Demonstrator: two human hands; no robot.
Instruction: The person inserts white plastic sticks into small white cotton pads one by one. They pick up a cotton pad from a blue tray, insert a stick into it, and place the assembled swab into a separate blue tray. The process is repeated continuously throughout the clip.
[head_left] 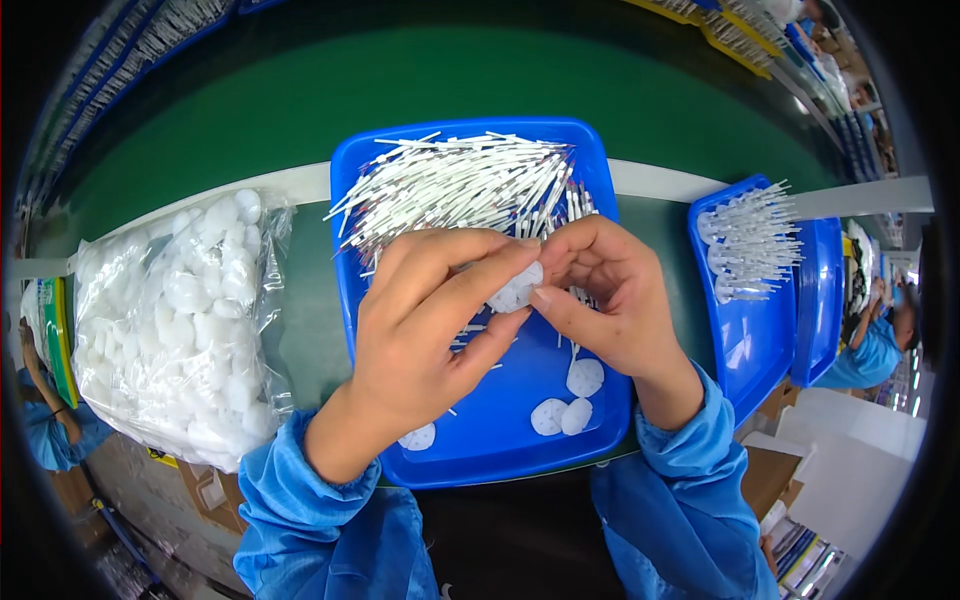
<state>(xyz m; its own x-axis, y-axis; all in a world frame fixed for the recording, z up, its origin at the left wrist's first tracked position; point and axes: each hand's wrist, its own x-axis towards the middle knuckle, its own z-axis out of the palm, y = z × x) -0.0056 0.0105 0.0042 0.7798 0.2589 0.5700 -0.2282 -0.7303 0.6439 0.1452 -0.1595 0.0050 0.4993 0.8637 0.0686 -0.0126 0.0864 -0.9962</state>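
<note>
Over the middle of a blue tray, my left hand pinches a small round white perforated disc between thumb and fingers. My right hand meets it from the other side, its thumb and forefinger closed at the disc's edge; whether a thin stick sits in that pinch is hidden. Behind my hands lies a heap of thin white sticks with darker ends. Several loose discs, one of them a white disc below my right hand, rest in the near part of the tray.
On the left lies a clear plastic bag full of white round pieces. To the right, a second blue tray holds a bunch of white sticks with discs at their ends. Co-workers in blue sleeves appear at both far sides.
</note>
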